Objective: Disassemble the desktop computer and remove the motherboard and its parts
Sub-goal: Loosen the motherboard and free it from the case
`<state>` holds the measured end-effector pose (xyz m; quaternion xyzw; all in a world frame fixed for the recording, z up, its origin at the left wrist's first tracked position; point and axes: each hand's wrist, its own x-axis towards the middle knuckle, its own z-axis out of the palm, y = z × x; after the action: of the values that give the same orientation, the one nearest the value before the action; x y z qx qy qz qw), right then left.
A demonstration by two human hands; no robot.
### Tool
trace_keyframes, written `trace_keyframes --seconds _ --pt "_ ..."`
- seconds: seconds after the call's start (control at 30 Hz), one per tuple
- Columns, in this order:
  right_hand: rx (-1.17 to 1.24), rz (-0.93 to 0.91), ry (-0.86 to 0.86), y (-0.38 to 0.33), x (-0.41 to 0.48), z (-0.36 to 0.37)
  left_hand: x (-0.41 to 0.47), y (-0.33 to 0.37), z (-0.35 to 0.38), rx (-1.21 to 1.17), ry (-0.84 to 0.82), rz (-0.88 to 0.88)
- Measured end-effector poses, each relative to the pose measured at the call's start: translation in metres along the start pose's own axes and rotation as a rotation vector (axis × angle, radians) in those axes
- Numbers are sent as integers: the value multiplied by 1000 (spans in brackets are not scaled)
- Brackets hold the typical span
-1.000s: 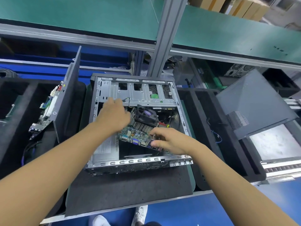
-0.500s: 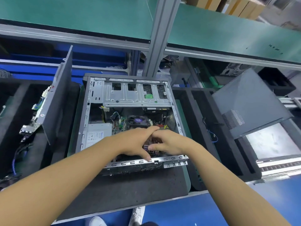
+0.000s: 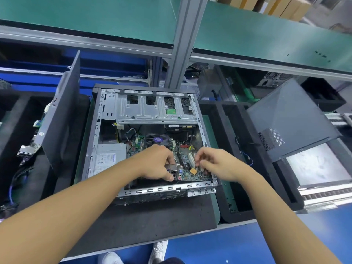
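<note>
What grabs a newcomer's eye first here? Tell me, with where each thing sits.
The open computer case lies at the centre with both hands inside: the left hand grips the motherboard by its rear ports, and the right hand curls its fingers at the white slot. A dark side panel stands on edge to the left, and a grey panel leans at the right.

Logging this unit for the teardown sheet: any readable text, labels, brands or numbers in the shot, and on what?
No text is legible in this frame.
Power supply label: rows of print under a blue heading, too blurred to read.
Fan sticker: purple, any print too small to read.
Green shelf: a few small dark marks, too small to read.
Motherboard: no legible markings.
</note>
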<state>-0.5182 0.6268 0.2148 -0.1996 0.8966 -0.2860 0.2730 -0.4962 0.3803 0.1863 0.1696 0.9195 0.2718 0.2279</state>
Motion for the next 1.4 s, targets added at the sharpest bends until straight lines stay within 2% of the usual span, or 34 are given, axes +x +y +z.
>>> trace_keyframes --seconds 0.17,0.27,0.4,0.5,0.67,0.77,0.93,1.27,1.4 --pt "-250 3 -156 -1 -8 0 -3 3 2 45 20 12" --pt "-364 -57 -211 -3 -14 1 -3 0 6 100 36 42" --pt "-324 -57 -100 -6 -8 13 1 -5 2 77 8 70" --pt "-388 -51 -31 -11 6 24 6 -8 -2 51 -37 60" --pt "-315 -16 -68 -21 26 31 9 -8 -7 69 -116 48" --pt "-198 112 -96 -23 30 34 9 -7 -5 93 -141 41" --pt "-132 265 -141 -25 37 41 8 -7 -4 93 -163 31" --pt "5 252 -89 -19 31 43 6 -5 -2 70 -149 18" --pt "128 221 -80 -17 23 39 5 -6 -2 53 -140 30"
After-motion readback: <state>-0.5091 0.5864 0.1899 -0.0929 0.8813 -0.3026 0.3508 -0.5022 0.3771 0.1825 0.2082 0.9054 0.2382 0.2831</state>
